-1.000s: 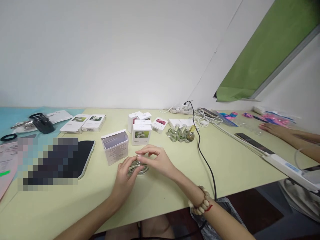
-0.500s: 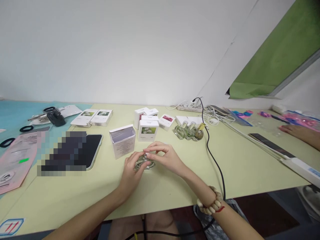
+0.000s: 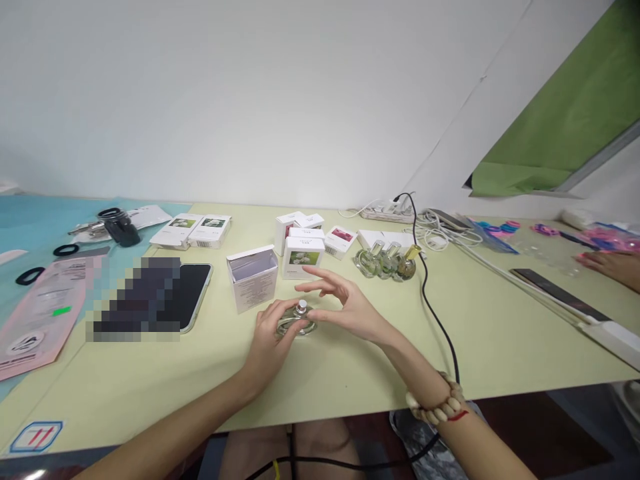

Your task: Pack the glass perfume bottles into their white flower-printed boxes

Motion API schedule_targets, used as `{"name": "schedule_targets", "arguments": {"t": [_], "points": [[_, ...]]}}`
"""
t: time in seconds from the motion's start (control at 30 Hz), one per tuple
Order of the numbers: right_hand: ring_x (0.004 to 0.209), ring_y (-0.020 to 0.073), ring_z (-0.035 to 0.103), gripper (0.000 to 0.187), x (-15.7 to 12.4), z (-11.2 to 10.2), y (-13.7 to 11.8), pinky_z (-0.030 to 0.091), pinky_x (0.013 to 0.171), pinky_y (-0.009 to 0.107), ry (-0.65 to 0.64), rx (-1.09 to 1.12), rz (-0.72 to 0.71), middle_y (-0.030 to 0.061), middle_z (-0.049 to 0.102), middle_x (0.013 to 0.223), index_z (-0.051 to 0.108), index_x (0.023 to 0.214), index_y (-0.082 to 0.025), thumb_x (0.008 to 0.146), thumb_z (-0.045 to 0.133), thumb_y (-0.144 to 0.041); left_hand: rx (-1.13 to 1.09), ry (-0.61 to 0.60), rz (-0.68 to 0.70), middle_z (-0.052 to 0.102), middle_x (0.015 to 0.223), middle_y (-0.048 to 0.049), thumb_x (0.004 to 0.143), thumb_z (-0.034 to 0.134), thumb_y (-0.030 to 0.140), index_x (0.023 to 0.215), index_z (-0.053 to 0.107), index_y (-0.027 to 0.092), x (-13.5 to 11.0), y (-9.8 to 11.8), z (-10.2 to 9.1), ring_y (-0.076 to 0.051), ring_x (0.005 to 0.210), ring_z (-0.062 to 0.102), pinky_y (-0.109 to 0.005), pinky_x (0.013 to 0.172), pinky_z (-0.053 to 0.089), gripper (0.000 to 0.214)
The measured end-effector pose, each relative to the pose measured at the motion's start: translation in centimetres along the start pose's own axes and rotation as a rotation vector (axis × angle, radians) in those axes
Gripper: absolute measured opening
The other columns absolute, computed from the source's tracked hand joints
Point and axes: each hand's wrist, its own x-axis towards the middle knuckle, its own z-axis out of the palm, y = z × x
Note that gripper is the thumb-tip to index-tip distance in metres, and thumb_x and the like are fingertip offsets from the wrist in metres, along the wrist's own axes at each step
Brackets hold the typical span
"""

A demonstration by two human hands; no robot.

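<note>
A clear glass perfume bottle (image 3: 307, 327) with a silver neck stands on the table in front of me. My left hand (image 3: 273, 330) grips its left side between thumb and fingers. Beside the neck is my right hand (image 3: 345, 303), its fingers spread and the thumb close to the bottle's shoulder; whether the thumb touches the glass I cannot tell. Just behind my left hand stands a white box (image 3: 254, 283) with its top open. A white carton with a flower picture (image 3: 303, 259) is upright beyond my right fingertips.
Several perfume bottles (image 3: 387, 263) stand at the right behind a black cable (image 3: 437, 303). Flat cartons (image 3: 210, 231), a phone (image 3: 195, 293) and a dark jar (image 3: 120, 229) lie to the left. Another person's hand (image 3: 613, 263) rests at the far right.
My right hand has lifted off the bottle's top and its fingers have opened, showing the silver neck. My left hand keeps its grip. The whole view has shifted slightly.
</note>
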Motion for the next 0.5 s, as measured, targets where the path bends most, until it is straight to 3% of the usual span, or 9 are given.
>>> {"name": "schedule_targets", "arguments": {"t": [0.1,0.23,0.4,0.5], "points": [[0.099,0.0192,0.058,0.058,-0.1,0.0,-0.3,0.042,0.091,0.04,-0.02,0.06,0.014,0.0057,0.065,0.099,0.039,0.129,-0.025,0.076,0.062,-0.034,0.01,0.012,0.006,0.06,0.101,-0.005,0.083,0.05,0.033,0.102,0.054,0.022,0.0,0.0,0.0,-0.019,0.098,0.053,-0.034,0.083,0.039,0.022],[0.098,0.0193,0.059,0.058,0.0,0.4,-0.4,0.043,0.091,0.039,-0.001,0.01,0.02,0.0045,0.067,0.094,0.042,0.127,-0.025,0.074,0.064,-0.034,0.012,0.0,0.021,0.06,0.101,-0.005,0.084,0.049,0.033,0.102,0.054,0.022,0.0,0.1,-0.1,-0.019,0.098,0.053,-0.033,0.082,0.039,0.022],[0.092,0.0179,0.06,0.054,0.2,1.0,-0.3,0.047,0.083,0.035,0.011,0.027,0.047,0.0042,0.067,0.092,0.044,0.125,-0.025,0.075,0.062,-0.034,0.011,-0.006,0.028,0.06,0.102,-0.0038,0.084,0.049,0.032,0.104,0.053,0.023,0.1,0.2,0.0,-0.019,0.099,0.053,-0.033,0.083,0.038,0.022],[0.098,0.0187,0.058,0.054,0.2,0.2,-0.2,0.045,0.088,0.037,-0.003,-0.004,0.02,0.0053,0.065,0.101,0.043,0.126,-0.026,0.076,0.061,-0.035,0.012,-0.002,0.02,0.059,0.102,-0.0047,0.084,0.049,0.033,0.104,0.053,0.023,0.0,0.0,0.1,-0.019,0.099,0.053,-0.034,0.083,0.039,0.023]]}}
